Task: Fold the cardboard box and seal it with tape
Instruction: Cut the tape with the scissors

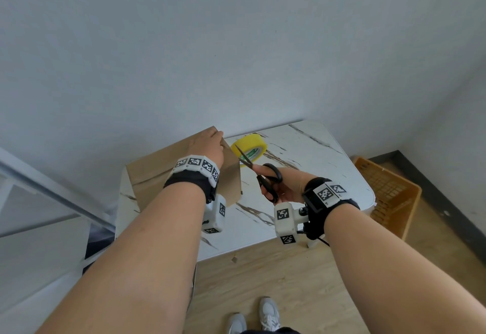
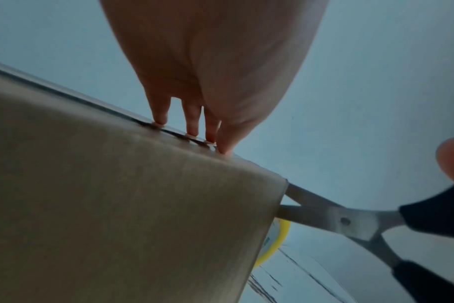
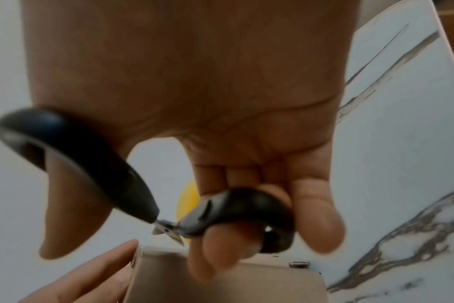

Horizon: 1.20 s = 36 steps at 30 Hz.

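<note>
A brown cardboard box point(image 1: 157, 170) stands on the left part of the marble table point(image 1: 328, 175). My left hand point(image 1: 210, 139) rests on its far top corner, straight fingertips point(image 2: 192, 131) pressing along the top edge. My right hand point(image 1: 278, 183) grips black-handled scissors point(image 1: 265, 175), thumb and fingers through the loops point(image 3: 246, 209). The blades point(image 2: 324, 211) stand apart right at the box's upper right corner point(image 2: 272, 184). A yellow tape roll point(image 1: 252, 144) lies flat behind the blades. Whether tape lies between the blades cannot be told.
An orange plastic crate point(image 1: 386, 194) sits on the wooden floor right of the table. A pale wall runs close behind the table, a metal rail point(image 1: 39, 183) along the left. My shoes point(image 1: 268, 312) stand before the table's near edge.
</note>
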Tool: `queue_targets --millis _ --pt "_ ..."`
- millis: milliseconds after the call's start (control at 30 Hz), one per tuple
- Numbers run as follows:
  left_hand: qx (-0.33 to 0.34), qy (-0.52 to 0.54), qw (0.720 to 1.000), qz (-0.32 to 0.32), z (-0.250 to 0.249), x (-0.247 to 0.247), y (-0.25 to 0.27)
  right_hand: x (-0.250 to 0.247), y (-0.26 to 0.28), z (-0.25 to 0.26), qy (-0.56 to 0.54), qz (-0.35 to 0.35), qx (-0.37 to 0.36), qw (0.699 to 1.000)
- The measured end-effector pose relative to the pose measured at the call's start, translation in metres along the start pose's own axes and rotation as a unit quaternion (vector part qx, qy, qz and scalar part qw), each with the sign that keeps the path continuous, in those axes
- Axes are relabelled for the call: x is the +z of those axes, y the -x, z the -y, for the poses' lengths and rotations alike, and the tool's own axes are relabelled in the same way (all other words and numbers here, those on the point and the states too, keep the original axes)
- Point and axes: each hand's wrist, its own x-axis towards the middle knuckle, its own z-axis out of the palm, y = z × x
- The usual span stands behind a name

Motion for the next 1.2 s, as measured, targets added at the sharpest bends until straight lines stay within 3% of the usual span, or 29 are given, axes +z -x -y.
queue_targets --millis 533,700,833,1067,1200 --pt "-0.043 0.019 0.999 0.024 -0.003 -0.015 -0.008 0.012 -0.037 0.018 -0.045 0.007 -0.005 0.999" --pt "-0.06 -0.026 0.997 0.032 -0.014 -0.025 -0.02 0.004 -0.04 0.014 -0.038 0.013 -0.009 0.999" --pt "-0.049 -0.102 0.991 0.068 -0.032 -0.034 -0.036 -0.001 -0.042 0.014 -0.031 0.014 -0.014 0.999" --pt "-0.043 -0.072 0.986 0.145 -0.049 -0.019 -0.054 -0.009 -0.047 0.011 -0.019 0.048 -0.008 0.999" --pt "-0.039 -0.055 0.989 0.135 -0.044 -0.003 -0.054 -0.009 -0.051 0.009 -0.025 0.067 -0.012 0.997"
